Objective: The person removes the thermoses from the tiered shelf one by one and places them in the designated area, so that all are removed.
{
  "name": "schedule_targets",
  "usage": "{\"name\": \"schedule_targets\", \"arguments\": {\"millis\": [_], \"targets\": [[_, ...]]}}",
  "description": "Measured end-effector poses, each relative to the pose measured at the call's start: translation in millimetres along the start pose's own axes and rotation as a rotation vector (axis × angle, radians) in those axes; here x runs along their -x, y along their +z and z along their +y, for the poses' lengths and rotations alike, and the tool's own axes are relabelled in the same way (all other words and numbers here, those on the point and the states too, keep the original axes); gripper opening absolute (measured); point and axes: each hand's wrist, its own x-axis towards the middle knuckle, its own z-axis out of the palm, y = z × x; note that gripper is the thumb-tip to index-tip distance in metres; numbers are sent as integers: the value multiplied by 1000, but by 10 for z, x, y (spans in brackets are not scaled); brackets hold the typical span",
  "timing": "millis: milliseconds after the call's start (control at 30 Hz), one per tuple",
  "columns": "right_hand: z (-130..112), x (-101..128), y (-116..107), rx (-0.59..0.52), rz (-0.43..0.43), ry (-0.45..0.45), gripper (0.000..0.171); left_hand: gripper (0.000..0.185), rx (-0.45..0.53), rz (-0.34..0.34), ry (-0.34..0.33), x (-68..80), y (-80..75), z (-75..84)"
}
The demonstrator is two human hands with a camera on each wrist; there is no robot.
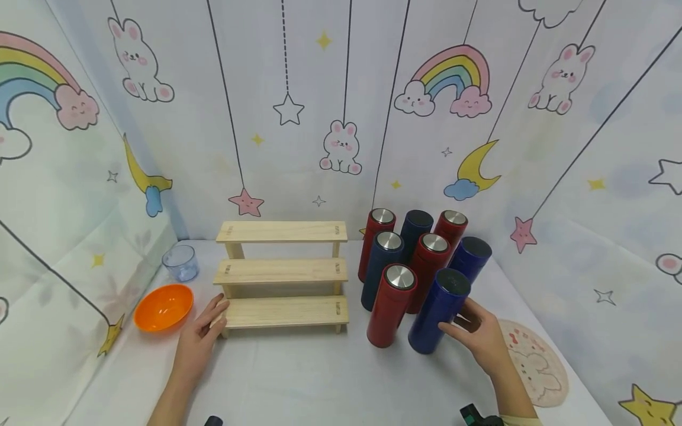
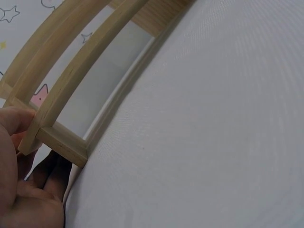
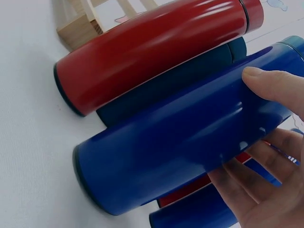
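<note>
At the left end of a three-step wooden rack (image 1: 279,312), my left hand (image 1: 198,340) holds the lowest board. The left wrist view shows its fingers at the end of that board (image 2: 71,83), beside the leg. My right hand (image 1: 479,337) grips a blue thermos (image 1: 439,310) from the right. The thumb and the other fingers lie on opposite sides of its body in the right wrist view. A red thermos (image 1: 391,305) with a steel-topped lid stands just left of it. Another blue thermos (image 1: 470,259) stands behind.
More red and dark blue thermoses (image 1: 382,260) crowd the back right. An orange bowl (image 1: 163,307) and a clear bluish cup (image 1: 181,263) sit left of the rack. Beneath my right forearm lies a round mat with a rabbit (image 1: 538,370). Printed cloth walls (image 1: 298,59) enclose the white table.
</note>
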Motion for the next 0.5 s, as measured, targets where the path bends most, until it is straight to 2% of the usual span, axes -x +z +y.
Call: {"name": "schedule_targets", "arguments": {"millis": [333,500], "targets": [[-36,-41,-37,48,-43,3,69,41,5,-4,-10,-62,-2,0],[-107,-54,-46,40,-46,-26,70,43,-1,-15,-29,-67,-7,0]]}}
